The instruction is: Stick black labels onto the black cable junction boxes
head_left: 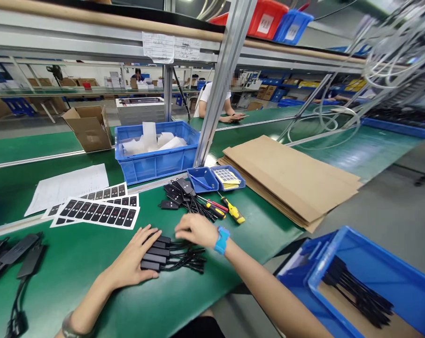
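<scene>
Several flat black boxes with short cables (158, 252) lie in a row on the green bench. My left hand (136, 257) rests on their left ends, its fingers stretched and the thumb along the nearest box. Just above the cable side is my right hand (196, 230), wearing a blue wristband (222, 240). Its fingers are curled together near the cables; whatever they may hold is hidden. Beyond it sits a pile of similar black boxes (179, 191) beside a yellow-and-black screwdriver (233, 210). Sheets of black labels (99, 212) lie past my left hand.
A blue crate with white sheets (156, 164) stands behind small blue trays (203, 180). Flat cardboard (289, 173) lies at right. A blue bin (367, 267) holds more cabled boxes, and others (32, 260) lie at left. A person (207, 98) sits across the bench.
</scene>
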A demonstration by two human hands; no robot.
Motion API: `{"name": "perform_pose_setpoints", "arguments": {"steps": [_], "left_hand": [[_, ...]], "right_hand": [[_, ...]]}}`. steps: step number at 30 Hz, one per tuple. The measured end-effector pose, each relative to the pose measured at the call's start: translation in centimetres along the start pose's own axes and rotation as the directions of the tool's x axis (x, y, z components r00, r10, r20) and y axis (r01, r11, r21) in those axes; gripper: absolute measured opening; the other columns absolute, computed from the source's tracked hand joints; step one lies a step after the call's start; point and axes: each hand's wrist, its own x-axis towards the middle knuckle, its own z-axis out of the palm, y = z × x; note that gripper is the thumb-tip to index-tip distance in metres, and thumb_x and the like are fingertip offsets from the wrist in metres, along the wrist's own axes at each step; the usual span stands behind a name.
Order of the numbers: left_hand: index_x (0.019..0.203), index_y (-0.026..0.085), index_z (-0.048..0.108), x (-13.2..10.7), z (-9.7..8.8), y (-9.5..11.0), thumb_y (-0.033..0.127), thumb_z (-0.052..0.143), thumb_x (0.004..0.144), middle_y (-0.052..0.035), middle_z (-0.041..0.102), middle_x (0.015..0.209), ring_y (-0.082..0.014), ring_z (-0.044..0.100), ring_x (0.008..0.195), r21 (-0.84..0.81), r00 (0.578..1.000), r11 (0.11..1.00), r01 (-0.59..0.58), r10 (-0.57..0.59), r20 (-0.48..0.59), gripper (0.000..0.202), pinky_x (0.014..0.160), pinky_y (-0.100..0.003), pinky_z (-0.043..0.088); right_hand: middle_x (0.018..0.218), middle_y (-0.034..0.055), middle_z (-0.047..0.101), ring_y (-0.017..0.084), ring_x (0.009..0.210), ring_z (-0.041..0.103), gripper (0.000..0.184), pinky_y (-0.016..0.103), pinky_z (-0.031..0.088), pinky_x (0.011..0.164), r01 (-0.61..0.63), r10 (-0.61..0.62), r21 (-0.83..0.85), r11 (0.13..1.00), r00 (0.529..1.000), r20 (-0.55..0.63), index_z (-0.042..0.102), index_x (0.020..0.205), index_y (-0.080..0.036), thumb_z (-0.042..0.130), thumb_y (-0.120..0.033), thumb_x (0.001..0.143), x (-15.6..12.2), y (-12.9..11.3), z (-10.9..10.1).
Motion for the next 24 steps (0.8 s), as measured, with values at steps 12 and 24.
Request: {"name": "perform_pose_setpoints", "arguments": {"steps": [12, 24], "left_hand": [[0.158, 0.029, 0.002, -0.7, 0.4, 0.6, 0.06, 0.061, 0.087, -0.0132, -0.005, 0.166, -0.0422, 0.003, 0.15, 0.091, 0.999, 0.996, -0.022, 0.025, -0.037, 0.097, 0.117, -0.065, 0.022], [0.158, 0.03, -0.001, -0.5, 0.4, 0.6, 0.06, 0.061, 0.086, -0.0115, -0.003, 0.166, -0.0409, 0.001, 0.151, 0.061, 1.0, 0.998, -0.004, 0.004, 0.003, 0.1, 0.119, -0.065, 0.016]], "right_hand": [[0.116, 0.01, 0.061, 0.022, 0.099, 0.064, 0.036, 0.031, 0.05, 0.084, -0.265, 0.253, -0.075, 0.961, 0.957, -0.14, 0.058, 0.129, -0.022, 0.051, -0.015, 0.095, 1.7, 1.2, 0.5], [0.099, 0.0207, 0.07, 0.028, 0.095, 0.068, 0.037, 0.033, 0.05, 0.079, -0.514, 0.493, -0.181, 0.839, 0.857, -0.148, 0.069, 0.099, -0.009, 0.047, -0.038, 0.101, 2.7, 2.3, 0.1]]}}
